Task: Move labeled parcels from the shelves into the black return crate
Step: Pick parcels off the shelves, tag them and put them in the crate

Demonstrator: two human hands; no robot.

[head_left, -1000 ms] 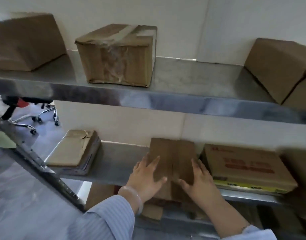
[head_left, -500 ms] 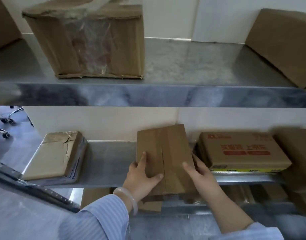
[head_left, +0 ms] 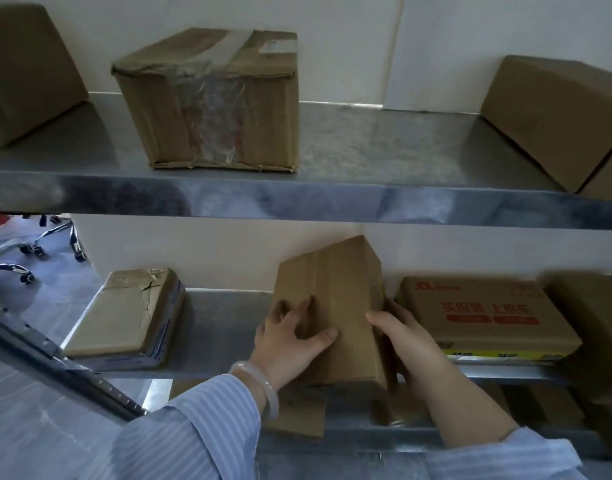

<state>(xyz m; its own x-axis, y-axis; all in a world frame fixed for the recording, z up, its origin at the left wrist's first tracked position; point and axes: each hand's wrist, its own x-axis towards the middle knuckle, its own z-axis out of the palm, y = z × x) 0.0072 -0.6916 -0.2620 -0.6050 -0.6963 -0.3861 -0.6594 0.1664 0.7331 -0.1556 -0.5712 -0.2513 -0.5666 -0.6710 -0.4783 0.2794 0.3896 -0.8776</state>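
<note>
Gripping opposite side edges, the left hand (head_left: 290, 341) and right hand (head_left: 406, 341) hold the plain brown cardboard parcel (head_left: 335, 299) on the middle steel shelf (head_left: 221, 327); it looks stiff and light, best held there.

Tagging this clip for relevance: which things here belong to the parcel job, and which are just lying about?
Job:
- brown box, tilted, held by left hand and right hand
- possible next parcels, no labels visible: taped box, flat parcel, red-printed box
- return crate: not in view

Lying about:
- chair base on the floor
</note>
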